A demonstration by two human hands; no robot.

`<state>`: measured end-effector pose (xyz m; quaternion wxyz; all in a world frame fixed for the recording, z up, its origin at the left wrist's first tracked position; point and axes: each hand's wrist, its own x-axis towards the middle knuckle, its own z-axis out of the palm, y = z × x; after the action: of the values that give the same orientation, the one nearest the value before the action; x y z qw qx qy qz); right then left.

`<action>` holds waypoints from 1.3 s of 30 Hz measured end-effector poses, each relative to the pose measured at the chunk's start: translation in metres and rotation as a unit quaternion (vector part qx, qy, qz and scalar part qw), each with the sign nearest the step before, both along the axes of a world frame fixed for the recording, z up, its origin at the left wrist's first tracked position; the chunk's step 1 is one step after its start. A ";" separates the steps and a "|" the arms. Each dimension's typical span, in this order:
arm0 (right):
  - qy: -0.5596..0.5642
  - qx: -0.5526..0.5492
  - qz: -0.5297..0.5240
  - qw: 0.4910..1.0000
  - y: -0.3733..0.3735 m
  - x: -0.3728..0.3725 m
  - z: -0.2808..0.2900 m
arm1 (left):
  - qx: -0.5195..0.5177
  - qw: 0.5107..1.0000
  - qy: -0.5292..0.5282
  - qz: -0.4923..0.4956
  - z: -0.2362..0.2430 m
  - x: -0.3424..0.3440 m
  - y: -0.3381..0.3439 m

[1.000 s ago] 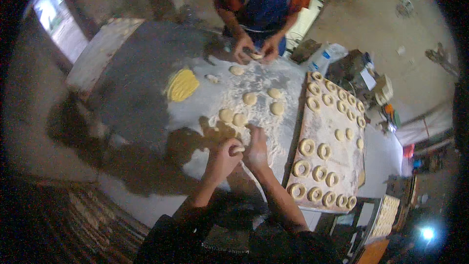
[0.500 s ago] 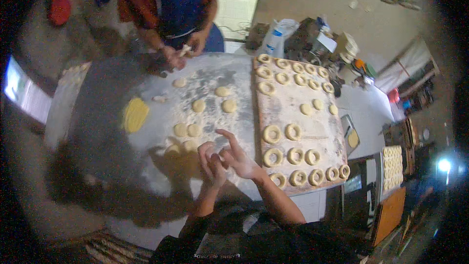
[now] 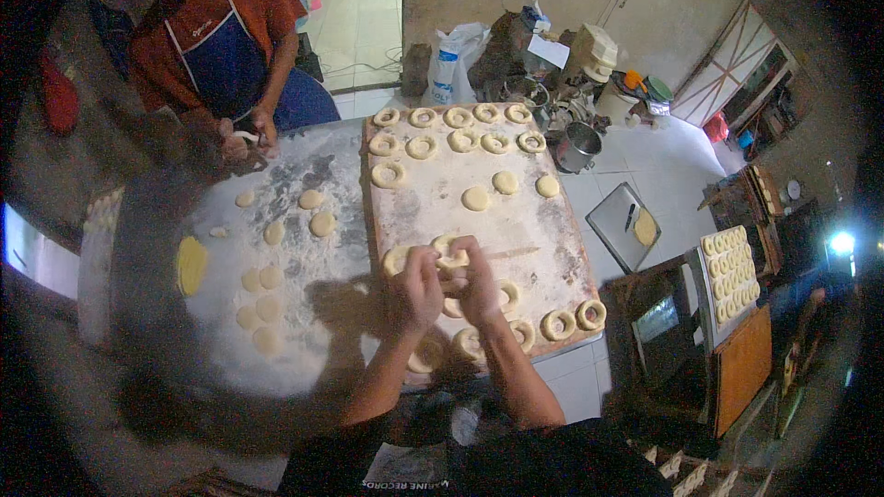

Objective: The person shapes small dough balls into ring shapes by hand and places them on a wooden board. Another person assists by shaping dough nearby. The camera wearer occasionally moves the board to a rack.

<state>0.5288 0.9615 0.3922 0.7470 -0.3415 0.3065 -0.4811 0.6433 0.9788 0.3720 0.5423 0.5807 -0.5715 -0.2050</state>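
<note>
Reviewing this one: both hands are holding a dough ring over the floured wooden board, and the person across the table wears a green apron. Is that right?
Not quite. The apron on the person across the table is blue, not green, worn over an orange shirt. The rest holds: in the head view the left hand and right hand hold a dough ring together over the floured wooden board.

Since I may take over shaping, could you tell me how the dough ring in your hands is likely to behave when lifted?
The dough ring, held between the left hand and right hand, probably sags and stretches, being soft and thin-walled. The flour dusting the wooden board suggests it sticks rather than slides. It looks light and easily dented.
</note>
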 end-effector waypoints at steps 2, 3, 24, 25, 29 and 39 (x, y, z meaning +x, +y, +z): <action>0.287 -0.072 -0.012 0.955 -0.012 -0.014 -0.006 | -0.002 1.000 0.013 -0.018 0.000 -0.019 -0.014; 0.139 -0.057 -0.011 0.989 -0.018 -0.025 -0.009 | 0.005 0.999 0.022 -0.027 -0.001 -0.028 -0.018; 0.572 -0.213 -0.137 0.781 -0.119 -0.121 -0.063 | 0.137 0.961 -0.235 0.052 -0.025 -0.089 -0.114; 0.618 -0.197 -0.145 0.747 -0.121 -0.124 -0.069 | 0.156 0.963 -0.207 0.078 -0.025 -0.085 -0.114; 0.727 -0.186 0.007 0.661 -0.113 -0.128 -0.087 | 0.255 0.901 -0.349 -0.013 -0.019 -0.078 -0.082; 0.640 -0.394 -0.182 0.635 -0.061 -0.037 -0.053 | 0.131 0.980 -0.141 0.044 0.005 -0.018 -0.016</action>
<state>0.4914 0.9003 0.3397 0.0560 -0.7627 0.5451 -0.3437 0.6249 0.9626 0.3772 0.3836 0.6949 -0.5840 -0.1700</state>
